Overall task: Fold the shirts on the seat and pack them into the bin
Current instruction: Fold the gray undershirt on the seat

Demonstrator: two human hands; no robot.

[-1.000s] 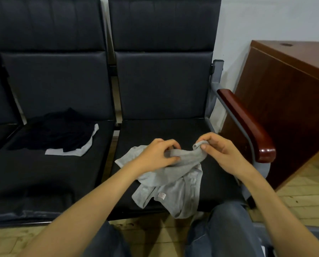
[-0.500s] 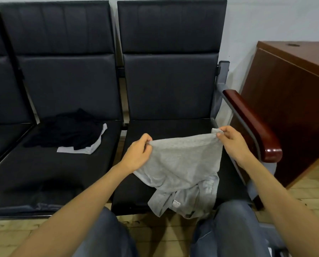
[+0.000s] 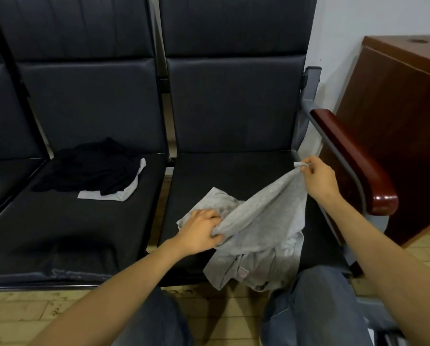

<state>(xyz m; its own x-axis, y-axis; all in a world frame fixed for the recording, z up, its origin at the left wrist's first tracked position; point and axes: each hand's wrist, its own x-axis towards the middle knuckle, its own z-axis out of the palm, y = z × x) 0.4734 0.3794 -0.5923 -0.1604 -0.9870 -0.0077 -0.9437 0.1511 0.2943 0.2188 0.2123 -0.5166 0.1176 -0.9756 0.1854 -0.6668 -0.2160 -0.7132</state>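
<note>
Black padded waiting-room chairs stand in a row against a pale wall, and on the left-hand seat (image 3: 59,221) a crumpled dark shirt (image 3: 91,168) lies in a heap with a white garment (image 3: 124,193) showing from under its near right edge. Both are well apart from either hand. On the right-hand seat (image 3: 233,171) the left hand (image 3: 201,231) is low near the front, its fingers curled into a bunch of the grey shirt (image 3: 263,226). From that grip one edge of the cloth runs taut on a diagonal, up and back to the right. There the right hand (image 3: 318,178) pinches a corner between thumb and fingertips, raised above the cushion and just beside the red-brown armrest (image 3: 353,161). The shirt's long axis therefore lies front-left to back-right between the two grips. Its loose bulk sags below that line and spills over the seat's front edge toward the person's knees. A crumpled part lies flat on the cushion behind the left hand, which is the nearer hand to the slack. Spreading the shirt flat would probably mean squaring that diagonal to the seat. A small pale tag (image 3: 242,272) shows on the hanging part, too small to read. No other writing or brand is visible. A wooden cabinet (image 3: 396,121) stands at the far right, and the bin is out of view.
</note>
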